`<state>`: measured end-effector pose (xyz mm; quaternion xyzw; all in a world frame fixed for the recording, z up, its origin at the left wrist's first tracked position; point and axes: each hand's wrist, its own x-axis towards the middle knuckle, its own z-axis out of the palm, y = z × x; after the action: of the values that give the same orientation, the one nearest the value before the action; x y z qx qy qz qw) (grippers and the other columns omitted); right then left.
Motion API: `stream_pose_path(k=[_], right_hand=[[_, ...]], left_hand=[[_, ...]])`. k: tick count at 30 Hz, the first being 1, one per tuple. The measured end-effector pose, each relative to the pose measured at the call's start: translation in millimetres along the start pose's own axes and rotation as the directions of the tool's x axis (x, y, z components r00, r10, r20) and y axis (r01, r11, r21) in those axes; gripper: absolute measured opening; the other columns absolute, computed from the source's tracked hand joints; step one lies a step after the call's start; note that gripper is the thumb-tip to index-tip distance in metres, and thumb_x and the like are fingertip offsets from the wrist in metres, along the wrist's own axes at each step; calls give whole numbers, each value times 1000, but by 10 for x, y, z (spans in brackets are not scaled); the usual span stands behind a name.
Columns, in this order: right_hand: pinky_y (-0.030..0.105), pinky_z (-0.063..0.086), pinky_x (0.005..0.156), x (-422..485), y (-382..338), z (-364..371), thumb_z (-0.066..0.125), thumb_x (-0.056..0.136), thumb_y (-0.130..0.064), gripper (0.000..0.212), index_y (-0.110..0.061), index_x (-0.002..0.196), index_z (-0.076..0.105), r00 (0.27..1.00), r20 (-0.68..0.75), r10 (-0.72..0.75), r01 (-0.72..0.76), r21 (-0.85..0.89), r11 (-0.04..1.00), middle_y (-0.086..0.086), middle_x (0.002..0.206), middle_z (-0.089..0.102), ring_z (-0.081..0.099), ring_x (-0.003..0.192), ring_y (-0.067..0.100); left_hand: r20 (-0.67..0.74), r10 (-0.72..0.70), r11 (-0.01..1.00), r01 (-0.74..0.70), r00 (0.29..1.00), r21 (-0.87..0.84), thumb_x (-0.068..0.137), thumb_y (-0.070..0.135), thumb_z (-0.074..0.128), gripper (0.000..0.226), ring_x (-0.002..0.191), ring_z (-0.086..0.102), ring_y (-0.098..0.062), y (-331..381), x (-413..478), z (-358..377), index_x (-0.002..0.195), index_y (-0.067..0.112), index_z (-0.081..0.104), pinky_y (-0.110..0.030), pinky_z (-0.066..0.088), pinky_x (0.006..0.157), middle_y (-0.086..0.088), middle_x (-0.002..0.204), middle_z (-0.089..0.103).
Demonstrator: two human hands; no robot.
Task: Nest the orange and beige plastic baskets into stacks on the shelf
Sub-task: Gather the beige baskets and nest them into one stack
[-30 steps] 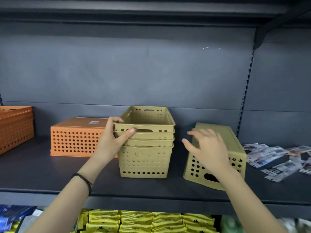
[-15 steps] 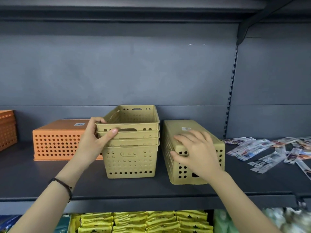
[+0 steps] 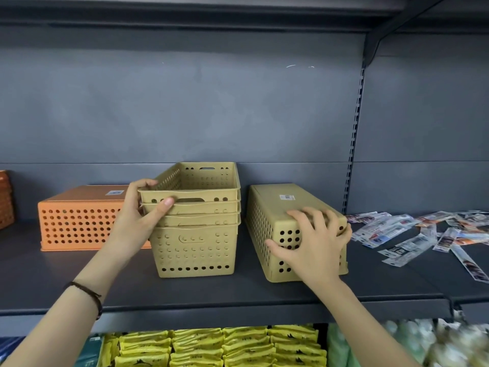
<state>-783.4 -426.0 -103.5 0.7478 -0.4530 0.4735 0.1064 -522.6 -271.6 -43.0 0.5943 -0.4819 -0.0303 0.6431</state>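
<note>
A stack of several nested beige baskets (image 3: 195,245) stands upright at the middle of the dark shelf (image 3: 238,290). My left hand (image 3: 140,221) grips the stack's top rim at its front left corner. Just right of the stack a single beige basket (image 3: 270,207) lies upside down, label on its bottom. My right hand (image 3: 315,245) clasps this basket's near end, fingers spread over its top edge. An orange basket (image 3: 79,223) sits upside down to the left of the stack. Another orange basket (image 3: 5,200) shows at the far left edge.
Several printed packets (image 3: 412,234) lie scattered on the shelf to the right. A slotted upright (image 3: 353,154) divides the back panel. Yellow packs (image 3: 219,345) fill the shelf below. Another shelf hangs overhead.
My right hand has turned the single beige basket from tilted to flat, upside down beside the stack, and now grips its near end. My left hand has stayed on the stack's rim.
</note>
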Motion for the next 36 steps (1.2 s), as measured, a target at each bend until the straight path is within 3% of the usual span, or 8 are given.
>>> stream_pose_path(k=[9,14,18,22,24,29,33,36], right_hand=[[61,24,100,322,-12,-134,58,57,-70,58,-32,100,66,936,-260,236,-197,167,966,-8,113,59,41,118,25],[57,22,103,489,-42,-178,56,59,-68,55,-35,103,63,857,-248,452,-357,348,867,-9,118,54,37,125,23],[53,20,106,703,-192,-295,51,59,-67,55,-37,104,59,786,-178,592,-407,570,713,-9,122,49,33,128,21],[53,21,107,1021,-420,-432,54,64,-64,50,-37,106,56,751,-178,635,-355,703,617,-12,122,47,31,128,18],[55,21,107,1179,-599,-498,55,64,-63,54,-34,109,58,746,-202,635,-310,739,598,-14,119,46,32,128,17],[52,21,107,1393,-1106,-599,58,64,-61,42,-41,101,52,777,-234,584,-181,806,564,-19,112,40,32,125,14],[54,21,109,1356,-1323,-502,59,67,-66,43,-45,102,44,824,-123,554,-189,861,473,-20,114,39,26,117,6],[55,23,110,1263,-1335,-393,56,71,-70,48,-45,108,41,905,14,426,-217,876,432,-18,121,36,23,123,8]], left_hand=[[23,-3,1000,3,1000,-7,71,47,61,61,87,59,-12,4,-7,-2,126,35,37,-35,51,78,5,104,58],[-59,127,990,-122,990,76,73,45,71,66,134,35,-14,35,6,-28,119,58,25,-45,33,112,8,144,32],[-87,323,926,-296,942,232,72,47,63,51,133,32,-14,227,48,23,115,54,36,-42,29,110,30,131,38],[41,488,809,-470,872,354,78,40,53,23,115,47,-12,516,166,211,93,25,63,-44,35,102,13,112,63],[157,485,782,-507,860,362,85,44,48,34,98,58,-10,643,214,355,79,18,69,-37,42,92,10,91,70],[314,159,987,-160,936,-22,93,55,43,52,101,66,-15,1023,340,796,105,13,71,-30,48,93,-5,103,74],[263,-31,873,154,964,-463,98,27,49,45,102,66,-27,1107,483,802,117,-13,59,-38,50,98,-23,115,68],[284,-25,846,172,959,-505,99,19,48,30,95,66,-26,1084,530,670,111,-7,57,-37,52,95,-23,107,67]])
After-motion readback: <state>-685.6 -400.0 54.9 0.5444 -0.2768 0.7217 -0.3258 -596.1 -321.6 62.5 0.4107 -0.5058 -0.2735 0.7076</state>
